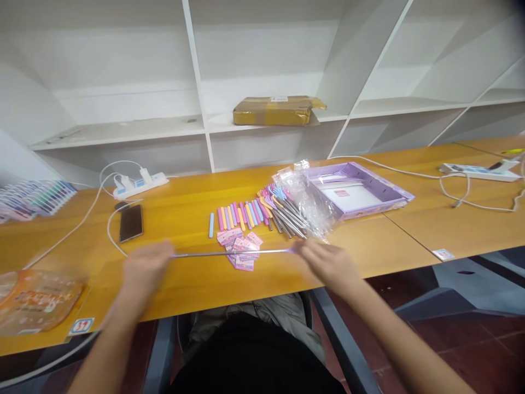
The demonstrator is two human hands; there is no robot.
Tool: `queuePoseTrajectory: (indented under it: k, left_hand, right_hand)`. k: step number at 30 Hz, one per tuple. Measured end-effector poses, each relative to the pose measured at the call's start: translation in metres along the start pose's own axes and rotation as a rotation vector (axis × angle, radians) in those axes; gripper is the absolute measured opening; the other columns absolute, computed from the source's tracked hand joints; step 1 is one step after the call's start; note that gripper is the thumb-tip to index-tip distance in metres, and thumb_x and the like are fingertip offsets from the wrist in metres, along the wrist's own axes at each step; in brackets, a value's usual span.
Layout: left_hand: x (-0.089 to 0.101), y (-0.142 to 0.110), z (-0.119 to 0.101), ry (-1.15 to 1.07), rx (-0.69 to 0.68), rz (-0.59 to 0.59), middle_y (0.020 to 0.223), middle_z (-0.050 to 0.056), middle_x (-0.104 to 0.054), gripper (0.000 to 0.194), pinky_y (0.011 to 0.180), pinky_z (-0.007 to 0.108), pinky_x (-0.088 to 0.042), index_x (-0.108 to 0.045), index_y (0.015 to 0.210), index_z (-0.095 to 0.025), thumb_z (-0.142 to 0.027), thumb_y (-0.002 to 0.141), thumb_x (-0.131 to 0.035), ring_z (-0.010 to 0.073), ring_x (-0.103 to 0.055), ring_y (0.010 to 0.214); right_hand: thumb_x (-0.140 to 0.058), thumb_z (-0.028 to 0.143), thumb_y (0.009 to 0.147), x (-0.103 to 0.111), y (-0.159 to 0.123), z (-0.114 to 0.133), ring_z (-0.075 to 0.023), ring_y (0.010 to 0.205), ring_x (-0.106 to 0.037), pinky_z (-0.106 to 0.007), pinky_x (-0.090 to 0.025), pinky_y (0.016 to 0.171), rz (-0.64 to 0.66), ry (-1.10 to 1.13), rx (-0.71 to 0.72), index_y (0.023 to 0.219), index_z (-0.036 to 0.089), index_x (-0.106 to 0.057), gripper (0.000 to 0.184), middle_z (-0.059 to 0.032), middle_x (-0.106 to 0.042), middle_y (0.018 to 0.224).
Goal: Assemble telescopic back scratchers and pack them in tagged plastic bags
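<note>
Left hand (148, 268) at nine o'clock and right hand (328, 264) at three grasp ends of a metal rod (205, 254), likely light, stiff, slippery, best pinched there.

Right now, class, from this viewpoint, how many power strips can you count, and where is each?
2. One power strip lies at the back left of the table, beyond the phone; the second strip lies far right. Others could be hidden.
</note>
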State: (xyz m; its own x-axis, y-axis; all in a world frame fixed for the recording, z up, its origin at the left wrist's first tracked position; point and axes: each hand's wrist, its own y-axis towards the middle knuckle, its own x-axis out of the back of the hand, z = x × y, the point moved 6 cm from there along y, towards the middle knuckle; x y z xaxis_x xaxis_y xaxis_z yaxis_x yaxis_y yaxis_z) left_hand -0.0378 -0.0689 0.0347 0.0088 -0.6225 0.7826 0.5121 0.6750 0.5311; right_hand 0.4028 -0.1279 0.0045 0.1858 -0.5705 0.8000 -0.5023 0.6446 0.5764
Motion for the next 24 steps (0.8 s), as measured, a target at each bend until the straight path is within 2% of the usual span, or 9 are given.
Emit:
queuePoseTrajectory:
  k: [1,3,5,7,12,15,18,21,24]
  left_hand:
    - [0.012,-0.006,0.025,0.088,0.001,-0.071,0.076,0.005,-0.074,0.026,0.061,0.029,-0.046,-0.064,0.081,-0.021,-0.019,0.105,-0.053,0.0216,-0.070,0.071]
    - [0.028,-0.018,0.061,0.192,-0.015,-0.120,0.071,0.000,-0.070,0.030,0.058,0.026,-0.040,-0.056,0.077,-0.023,-0.023,0.107,-0.054,0.0172,-0.065,0.067]
    - [0.032,-0.026,0.074,0.160,-0.037,-0.062,0.070,-0.003,-0.068,0.032,0.057,0.024,-0.038,-0.054,0.077,-0.023,-0.024,0.108,-0.053,0.0144,-0.061,0.065]
    - [0.029,-0.030,0.069,0.080,-0.037,-0.015,0.072,-0.003,-0.069,0.031,0.058,0.024,-0.040,-0.056,0.078,-0.023,-0.023,0.109,-0.051,0.0143,-0.062,0.066]
    - [0.004,-0.029,0.031,-0.100,-0.152,0.021,0.085,0.004,-0.075,0.028,0.069,0.031,-0.050,-0.066,0.091,-0.023,-0.026,0.110,-0.046,0.0204,-0.070,0.079]
    - [-0.009,-0.028,0.017,-0.154,-0.145,0.104,0.083,0.005,-0.071,0.029,0.075,0.034,-0.050,-0.066,0.093,-0.023,-0.035,0.112,-0.047,0.0225,-0.067,0.080]
    - [-0.013,-0.029,0.004,-0.243,-0.149,0.167,0.094,0.007,-0.073,0.035,0.086,0.038,-0.053,-0.068,0.102,-0.021,-0.037,0.114,-0.039,0.0240,-0.068,0.089]
    - [-0.017,-0.032,-0.001,-0.284,-0.138,0.207,0.104,0.010,-0.076,0.042,0.094,0.042,-0.054,-0.071,0.110,-0.020,-0.035,0.115,-0.032,0.0261,-0.070,0.098]
    - [-0.022,-0.036,0.002,-0.283,-0.143,0.225,0.111,0.012,-0.077,0.045,0.097,0.044,-0.056,-0.072,0.115,-0.019,-0.034,0.115,-0.030,0.0276,-0.071,0.103]
  right_hand:
    - [-0.049,0.003,0.103,0.012,-0.015,-0.028,-0.0130,0.072,-0.069,-0.027,-0.046,0.066,-0.035,-0.091,-0.079,0.114,0.024,-0.073,0.033,-0.0031,-0.082,0.108]
    - [-0.054,0.008,0.102,0.033,-0.047,-0.072,-0.0120,0.068,-0.069,-0.026,-0.045,0.062,-0.068,-0.185,-0.178,0.111,0.026,-0.075,0.029,-0.0020,-0.084,0.108]
    - [-0.055,0.013,0.103,0.042,-0.072,-0.095,-0.0126,0.068,-0.071,-0.027,-0.045,0.059,-0.027,-0.198,-0.235,0.112,0.028,-0.076,0.027,-0.0007,-0.084,0.107]
    - [-0.057,0.017,0.104,0.044,-0.088,-0.099,-0.0129,0.072,-0.075,-0.026,-0.044,0.055,-0.010,-0.198,-0.250,0.112,0.027,-0.075,0.022,0.0002,-0.084,0.105]
    - [-0.059,0.023,0.107,0.033,-0.101,-0.096,-0.0153,0.077,-0.079,-0.026,-0.050,0.052,-0.001,-0.160,-0.288,0.112,0.027,-0.070,0.013,-0.0018,-0.082,0.113]
    - [-0.059,0.031,0.108,0.029,-0.110,-0.114,-0.0221,0.087,-0.080,-0.031,-0.060,0.069,-0.041,-0.095,-0.328,0.109,0.028,-0.070,0.012,-0.0085,-0.078,0.117]
    - [-0.055,0.034,0.108,0.025,-0.123,-0.134,-0.0285,0.101,-0.078,-0.039,-0.061,0.090,-0.045,-0.002,-0.378,0.113,0.029,-0.070,0.017,-0.0111,-0.076,0.112]
    - [-0.051,0.039,0.106,0.021,-0.134,-0.144,-0.0297,0.104,-0.077,-0.042,-0.060,0.091,-0.032,0.070,-0.461,0.115,0.031,-0.070,0.022,-0.0109,-0.076,0.114]
    - [-0.047,0.039,0.107,0.015,-0.136,-0.141,-0.0295,0.107,-0.075,-0.043,-0.060,0.091,0.016,0.147,-0.520,0.113,0.030,-0.070,0.025,-0.0121,-0.074,0.117]
